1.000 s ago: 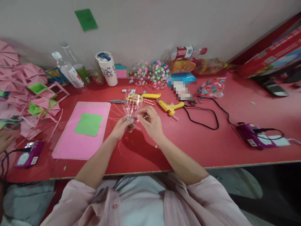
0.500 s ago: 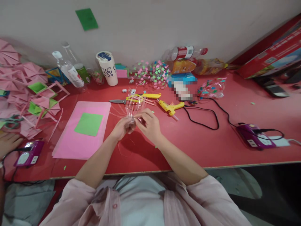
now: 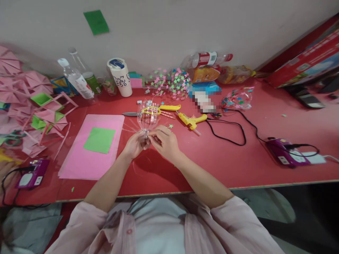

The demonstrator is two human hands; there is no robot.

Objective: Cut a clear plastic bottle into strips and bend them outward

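Note:
A clear plastic bottle top [image 3: 146, 121], its wall cut into thin strips, stands neck down between my hands. My left hand [image 3: 134, 145] is closed round the neck. The thumb and fingers of my right hand [image 3: 167, 144] pinch at the base of the strips beside the neck; which strip they grip is hidden. Some strips bend outward to the left, over the table. Just behind the bottle top lie scissors with yellow handles [image 3: 171, 107], partly seen through the clear plastic. A yellow glue gun [image 3: 192, 121] lies to the right of them.
Pink paper sheets [image 3: 75, 158] with a green square [image 3: 99, 140] lie left. A white tumbler [image 3: 123, 82] and bottles line the wall. Purple power strips [image 3: 287, 152] sit at both sides. Folded pink paper shapes [image 3: 34, 84] and another person's hand [image 3: 5, 168] are far left.
The bottle top has turned slightly and shifted left, its strips more upright. My right hand has moved a little with it. At far left, a yellow thing now shows by the other person's hand.

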